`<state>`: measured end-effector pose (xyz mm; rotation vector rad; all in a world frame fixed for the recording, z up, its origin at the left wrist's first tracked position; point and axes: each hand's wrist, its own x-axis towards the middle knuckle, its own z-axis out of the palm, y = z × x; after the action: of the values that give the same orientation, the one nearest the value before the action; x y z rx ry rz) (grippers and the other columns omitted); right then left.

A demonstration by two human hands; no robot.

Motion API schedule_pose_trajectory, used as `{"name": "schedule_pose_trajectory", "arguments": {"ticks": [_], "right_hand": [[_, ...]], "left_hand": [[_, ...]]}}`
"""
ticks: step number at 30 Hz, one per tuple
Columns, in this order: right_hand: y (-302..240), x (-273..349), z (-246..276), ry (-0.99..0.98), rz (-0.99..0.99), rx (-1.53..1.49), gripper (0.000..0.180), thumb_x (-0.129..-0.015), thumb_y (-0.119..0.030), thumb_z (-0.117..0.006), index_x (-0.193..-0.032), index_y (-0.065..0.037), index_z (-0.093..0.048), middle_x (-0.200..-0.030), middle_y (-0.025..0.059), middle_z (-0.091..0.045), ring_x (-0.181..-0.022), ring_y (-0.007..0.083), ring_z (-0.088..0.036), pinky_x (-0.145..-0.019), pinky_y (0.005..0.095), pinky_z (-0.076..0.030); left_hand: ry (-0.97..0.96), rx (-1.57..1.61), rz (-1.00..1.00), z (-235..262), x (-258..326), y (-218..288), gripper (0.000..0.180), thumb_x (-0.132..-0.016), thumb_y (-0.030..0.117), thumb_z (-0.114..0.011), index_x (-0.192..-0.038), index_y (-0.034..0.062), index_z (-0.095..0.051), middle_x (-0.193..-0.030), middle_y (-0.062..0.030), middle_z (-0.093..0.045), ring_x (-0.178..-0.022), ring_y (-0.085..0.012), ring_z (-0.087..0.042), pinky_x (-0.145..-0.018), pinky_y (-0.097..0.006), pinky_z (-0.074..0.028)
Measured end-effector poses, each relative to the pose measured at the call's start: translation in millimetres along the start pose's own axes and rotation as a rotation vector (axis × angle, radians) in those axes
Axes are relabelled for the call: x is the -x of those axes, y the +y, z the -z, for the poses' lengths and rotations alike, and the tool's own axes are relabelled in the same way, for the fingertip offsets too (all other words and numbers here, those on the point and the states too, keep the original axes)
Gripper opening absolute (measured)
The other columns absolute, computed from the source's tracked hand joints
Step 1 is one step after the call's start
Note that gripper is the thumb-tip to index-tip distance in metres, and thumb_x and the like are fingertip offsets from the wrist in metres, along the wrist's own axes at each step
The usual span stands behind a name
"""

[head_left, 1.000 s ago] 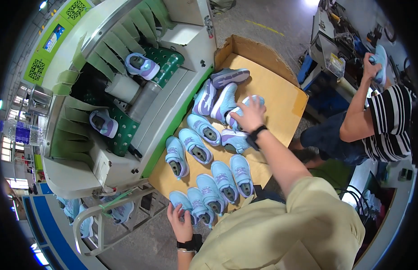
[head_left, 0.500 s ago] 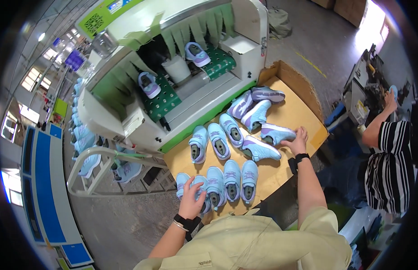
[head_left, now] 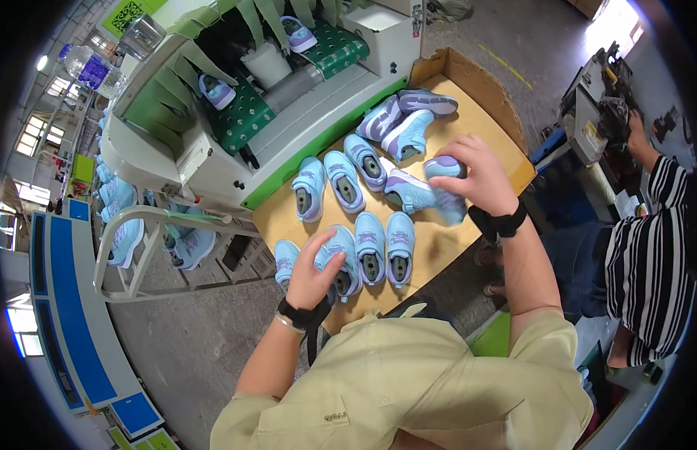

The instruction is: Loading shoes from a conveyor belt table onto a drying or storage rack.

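My right hand [head_left: 480, 176] grips a light blue and purple sneaker [head_left: 447, 196], raised on end and smeared by motion, above the right part of the wooden table [head_left: 468, 240]. Beside it lies another sneaker [head_left: 408, 191] on its side. My left hand [head_left: 312, 271], thumb and fingers apart, hovers over or rests on the left end of the near row, next to a sneaker [head_left: 342, 259]; contact is unclear. Two sneakers [head_left: 371, 247] [head_left: 399, 247] stand to its right. Farther back, several more stand in a row, including one [head_left: 309, 187] at the left.
Tumbled sneakers [head_left: 428, 103] lie by the cardboard wall [head_left: 476, 79] at the far edge. Behind the table is a machine with green perforated belts [head_left: 240, 124] carrying two sneakers. A metal-framed rack [head_left: 131, 217] stands left. At right, a person in a striped shirt [head_left: 641, 255] works nearby.
My right hand has lifted a sneaker off the table and brought it leftward, turned on end. My left hand stays by the near row. The whole view has shifted slightly.
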<state>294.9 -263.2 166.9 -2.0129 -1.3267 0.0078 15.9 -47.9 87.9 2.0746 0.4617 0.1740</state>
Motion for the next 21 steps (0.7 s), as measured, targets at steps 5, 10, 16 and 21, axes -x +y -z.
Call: {"name": "schedule_pose_trajectory", "arguments": {"ticks": [5,10,16,21], "right_hand": [[-39,2,-46,-0.105,-0.225,-0.812,0.042,-0.077,-0.024,-0.077,-0.109,-0.002,-0.062,-0.096,0.0093,-0.06,-0.092,0.0227,-0.058,-0.086,0.0311,-0.044],[55,65,-141,0.332,-0.397,-0.072,0.051,-0.075,-0.022,-0.078,-0.118,-0.002,-0.059,-0.106,0.0152,-0.063,-0.1,0.0336,-0.059,-0.093,0.0392,-0.045],[94,130,-134,0.096,-0.664,-0.266,0.044,-0.076,-0.018,-0.077,-0.112,0.0,-0.059,-0.094,0.0156,-0.066,-0.089,0.0262,-0.064,-0.078,0.0352,-0.049],[119,115,-88,0.439,-0.967,-0.679,0.048,-0.088,-0.028,-0.068,-0.125,0.0,-0.053,-0.094,0.0047,-0.062,-0.076,0.0113,-0.055,-0.068,0.0287,-0.047]], "left_hand": [[-0.25,0.845,-0.055,-42,-26,12,0.068,-0.093,0.049,-0.057,-0.141,0.0039,-0.038,-0.125,-0.0139,-0.058,-0.118,-0.027,-0.055,-0.097,-0.038,-0.045],[-0.569,1.457,0.438,-42,-7,5,0.073,-0.092,0.061,-0.045,-0.139,0.0057,-0.04,-0.126,-0.0188,-0.057,-0.106,-0.03,-0.062,-0.087,-0.042,-0.053],[-0.44,1.73,0.502,-11,-13,-14,0.083,-0.09,0.069,-0.039,-0.149,0.013,-0.024,-0.127,-0.0206,-0.055,-0.105,-0.0336,-0.063,-0.073,-0.048,-0.059],[-0.333,1.617,0.515,27,-27,-20,0.083,-0.087,0.076,-0.03,-0.143,0.0143,-0.034,-0.128,-0.0202,-0.055,-0.107,-0.0384,-0.062,-0.069,-0.045,-0.057]]}}
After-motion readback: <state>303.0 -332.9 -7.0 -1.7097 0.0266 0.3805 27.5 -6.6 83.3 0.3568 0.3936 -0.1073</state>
